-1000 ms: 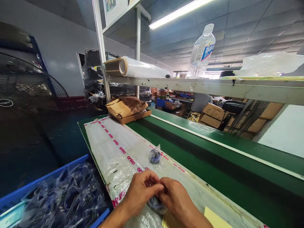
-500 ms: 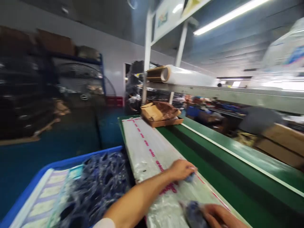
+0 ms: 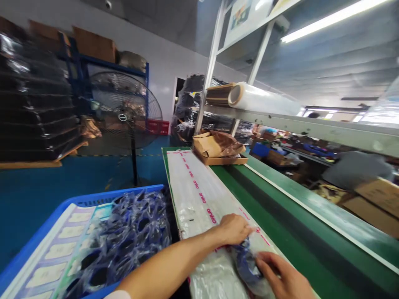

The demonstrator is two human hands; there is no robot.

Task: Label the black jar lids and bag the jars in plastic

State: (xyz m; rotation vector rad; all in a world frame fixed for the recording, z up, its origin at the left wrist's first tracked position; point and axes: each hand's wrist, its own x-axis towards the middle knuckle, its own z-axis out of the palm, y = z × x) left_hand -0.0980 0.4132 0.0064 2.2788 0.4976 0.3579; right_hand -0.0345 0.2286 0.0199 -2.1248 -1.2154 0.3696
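A dark blue, ring-shaped item in clear plastic point(image 3: 245, 262) lies on the white sheeting between my hands. My left hand point(image 3: 234, 229) reaches across with its fingers curled down at the item's far end. Close by the near right side, my right hand point(image 3: 282, 274) has thumb and fingers bent together against the plastic. Beneath them runs a long strip of white plastic sheeting point(image 3: 183, 178) with pink "anko" print. To the left, a blue basket point(image 3: 70, 202) holds several similar dark blue plastic-wrapped items point(image 3: 137, 232) and a pale printed stack point(image 3: 57, 249).
A green conveyor belt point(image 3: 280, 211) runs along the right. An open cardboard box point(image 3: 220, 160) with brown paper sits at the bench's far end. Above is a shelf with a clear film roll point(image 3: 264, 99). A standing fan point(image 3: 124, 118) is beyond the basket.
The view has swung slightly left and is sharper. My hands are closer together, and the dark blue item now spans the space between them.
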